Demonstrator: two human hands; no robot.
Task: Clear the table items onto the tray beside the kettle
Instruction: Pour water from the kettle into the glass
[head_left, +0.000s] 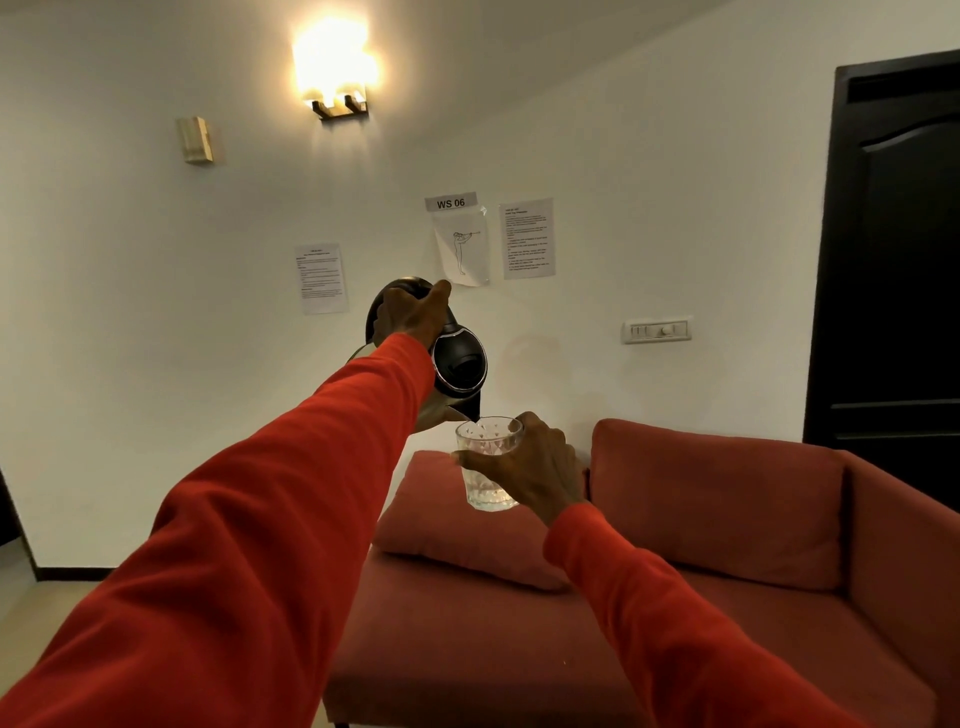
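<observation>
My left hand (410, 314) grips the black handle of a steel kettle (460, 364), held up in the air and tipped forward with its spout down. Right under the spout is a clear patterned glass (485, 457), which my right hand (530, 467) holds by its side with fingers curled round it. The spout sits just above the glass rim. Both arms wear red sleeves. No table or tray is in view.
A red sofa (727, 519) with a red cushion (447, 514) stands below my hands. Behind is a white wall with papers (462, 249), a lit wall lamp (335, 67) and a switch plate (657, 330). A dark door (893, 249) is at the right.
</observation>
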